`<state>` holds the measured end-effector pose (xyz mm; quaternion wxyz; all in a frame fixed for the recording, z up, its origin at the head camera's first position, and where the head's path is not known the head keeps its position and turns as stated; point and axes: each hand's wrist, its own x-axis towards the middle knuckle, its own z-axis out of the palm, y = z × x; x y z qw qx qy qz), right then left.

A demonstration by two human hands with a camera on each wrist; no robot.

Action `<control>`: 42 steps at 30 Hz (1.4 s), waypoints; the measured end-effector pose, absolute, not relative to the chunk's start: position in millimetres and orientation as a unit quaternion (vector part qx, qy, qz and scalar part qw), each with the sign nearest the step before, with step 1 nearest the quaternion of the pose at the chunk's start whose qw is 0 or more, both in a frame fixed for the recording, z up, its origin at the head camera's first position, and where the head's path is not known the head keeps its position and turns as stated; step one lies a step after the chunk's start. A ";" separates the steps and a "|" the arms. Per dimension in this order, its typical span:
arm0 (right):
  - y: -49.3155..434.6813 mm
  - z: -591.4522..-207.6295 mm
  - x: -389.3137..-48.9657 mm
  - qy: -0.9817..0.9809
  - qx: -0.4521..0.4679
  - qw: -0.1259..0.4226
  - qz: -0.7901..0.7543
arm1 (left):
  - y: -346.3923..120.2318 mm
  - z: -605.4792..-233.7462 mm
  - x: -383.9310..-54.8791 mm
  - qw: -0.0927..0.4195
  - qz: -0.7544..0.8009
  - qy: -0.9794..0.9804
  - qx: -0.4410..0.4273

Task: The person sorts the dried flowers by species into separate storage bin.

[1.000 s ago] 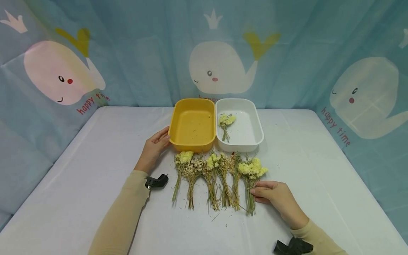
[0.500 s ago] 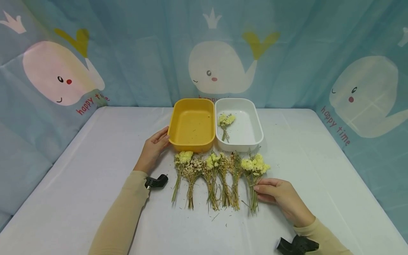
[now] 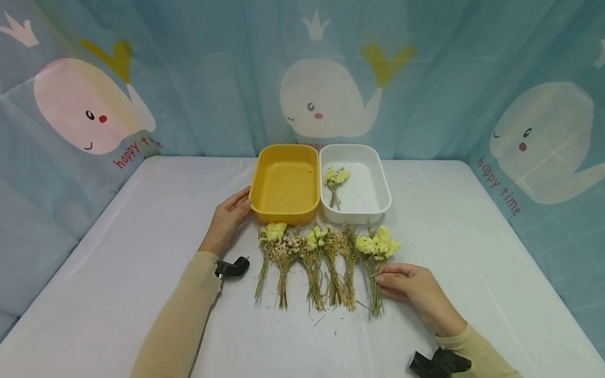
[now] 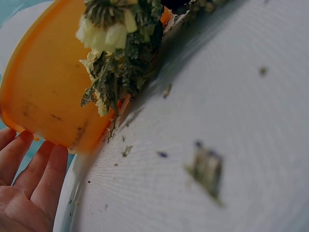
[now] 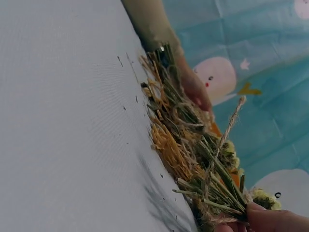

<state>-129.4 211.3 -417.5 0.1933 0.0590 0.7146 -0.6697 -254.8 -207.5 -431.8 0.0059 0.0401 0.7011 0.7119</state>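
My right hand pinches the twine-tied stems of a bunch of yellow dried flowers at the right end of a row. In the right wrist view, thumb and fingertips close on the green stems, a twine end sticking up. Beside it lie several more tied bunches, among them one of small cream flowers and a yellow one at the left end. My left hand touches the left side of the yellow tray, its fingers extended against the wall in the left wrist view.
Right against the yellow tray stands a white tray with one small yellow bunch inside. Bits of stem litter the white tabletop. Behind it hangs a blue whale-print curtain.
The right hand has shifted slightly to the right, moving the yellow bunch a little away from its neighbours. The left hand stays at the yellow tray.
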 end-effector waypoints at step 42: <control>216.5 -428.7 -135.5 0.610 0.026 0.293 -0.736 | -207.0 -429.6 -253.7 0.014 0.720 0.693 0.032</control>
